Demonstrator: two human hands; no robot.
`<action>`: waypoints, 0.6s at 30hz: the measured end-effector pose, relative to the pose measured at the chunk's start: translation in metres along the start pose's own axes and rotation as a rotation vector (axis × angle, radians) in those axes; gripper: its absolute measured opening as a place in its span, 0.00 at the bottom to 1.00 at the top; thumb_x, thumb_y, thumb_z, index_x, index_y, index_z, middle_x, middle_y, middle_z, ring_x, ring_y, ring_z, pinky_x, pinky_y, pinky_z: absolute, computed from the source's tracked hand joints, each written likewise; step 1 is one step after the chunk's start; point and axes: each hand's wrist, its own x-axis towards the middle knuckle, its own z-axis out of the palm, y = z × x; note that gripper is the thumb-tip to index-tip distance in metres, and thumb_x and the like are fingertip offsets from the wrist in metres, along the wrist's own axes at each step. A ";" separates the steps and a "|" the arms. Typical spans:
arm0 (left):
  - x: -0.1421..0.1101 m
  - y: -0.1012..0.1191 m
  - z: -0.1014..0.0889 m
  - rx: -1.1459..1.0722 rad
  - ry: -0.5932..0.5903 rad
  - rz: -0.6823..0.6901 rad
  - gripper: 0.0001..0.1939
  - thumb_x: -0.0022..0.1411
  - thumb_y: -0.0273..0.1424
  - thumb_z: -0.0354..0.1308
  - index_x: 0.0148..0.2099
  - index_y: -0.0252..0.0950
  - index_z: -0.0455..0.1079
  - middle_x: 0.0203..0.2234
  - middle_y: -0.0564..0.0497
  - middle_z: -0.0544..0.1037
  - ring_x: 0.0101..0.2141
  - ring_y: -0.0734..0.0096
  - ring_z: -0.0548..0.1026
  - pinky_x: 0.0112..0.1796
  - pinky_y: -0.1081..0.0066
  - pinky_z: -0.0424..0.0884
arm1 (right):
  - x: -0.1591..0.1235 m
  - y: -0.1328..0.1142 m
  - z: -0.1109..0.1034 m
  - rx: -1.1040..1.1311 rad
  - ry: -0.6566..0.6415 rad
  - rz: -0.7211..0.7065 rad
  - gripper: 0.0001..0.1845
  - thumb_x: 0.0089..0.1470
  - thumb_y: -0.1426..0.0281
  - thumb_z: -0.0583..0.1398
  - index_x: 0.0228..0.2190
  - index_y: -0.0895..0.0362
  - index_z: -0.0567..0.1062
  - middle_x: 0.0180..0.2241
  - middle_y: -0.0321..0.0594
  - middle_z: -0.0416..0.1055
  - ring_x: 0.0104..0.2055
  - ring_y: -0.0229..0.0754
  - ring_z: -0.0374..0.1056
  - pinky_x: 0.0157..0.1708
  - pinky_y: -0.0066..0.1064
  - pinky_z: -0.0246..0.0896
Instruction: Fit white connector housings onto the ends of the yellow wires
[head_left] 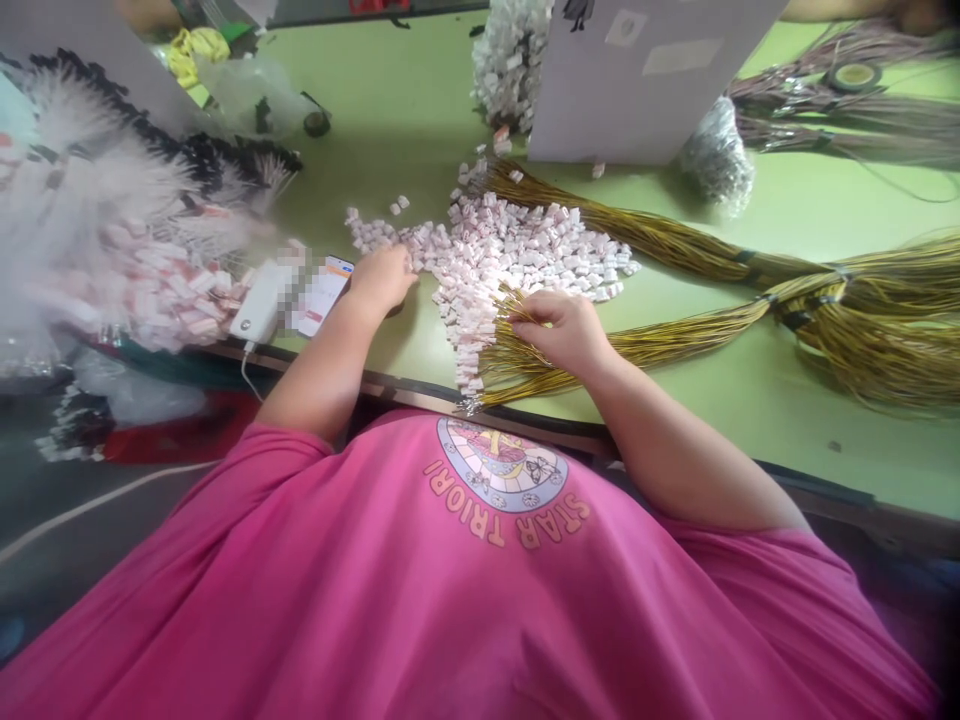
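Observation:
My right hand (566, 330) pinches the ends of a few yellow-and-dark wires (512, 300) above a heap of small white connector housings (517, 245). Beneath it, a bundle of the same wires (660, 335) lies on the table with its metal-tipped ends toward me. My left hand (384, 277) rests at the left edge of the heap, beside a lit phone (324, 297). Its fingers are curled together, and whatever may be between them is hidden. A second wire bundle (637, 222) stretches behind the heap and meets the first at the right.
On the left are a white power bank (259, 305) with a cable and a large pile of white wires with connectors (165, 270). A grey box panel (637, 80) stands at the back beside bagged parts (716, 160). Darker wire bundles (862, 115) lie at the far right.

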 end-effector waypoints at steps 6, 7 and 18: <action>-0.011 0.013 -0.009 -0.232 0.015 0.092 0.09 0.60 0.38 0.58 0.34 0.37 0.72 0.29 0.49 0.75 0.43 0.67 0.70 0.43 0.67 0.62 | -0.003 -0.007 -0.003 0.279 -0.173 0.228 0.11 0.42 0.66 0.62 0.29 0.60 0.78 0.23 0.38 0.72 0.24 0.35 0.63 0.28 0.32 0.60; -0.018 0.023 -0.015 -0.265 0.007 0.121 0.07 0.60 0.34 0.58 0.38 0.38 0.73 0.32 0.50 0.77 0.43 0.67 0.70 0.45 0.65 0.62 | -0.003 -0.007 -0.003 0.299 -0.177 0.240 0.10 0.42 0.67 0.61 0.28 0.60 0.78 0.22 0.37 0.72 0.23 0.35 0.63 0.26 0.31 0.58; -0.082 0.097 -0.005 -1.221 -0.566 -0.078 0.10 0.55 0.25 0.63 0.41 0.32 0.70 0.30 0.50 0.78 0.27 0.76 0.76 0.33 0.70 0.75 | -0.004 -0.013 -0.006 0.189 -0.079 0.212 0.07 0.42 0.69 0.59 0.24 0.61 0.74 0.19 0.33 0.64 0.23 0.32 0.56 0.25 0.28 0.51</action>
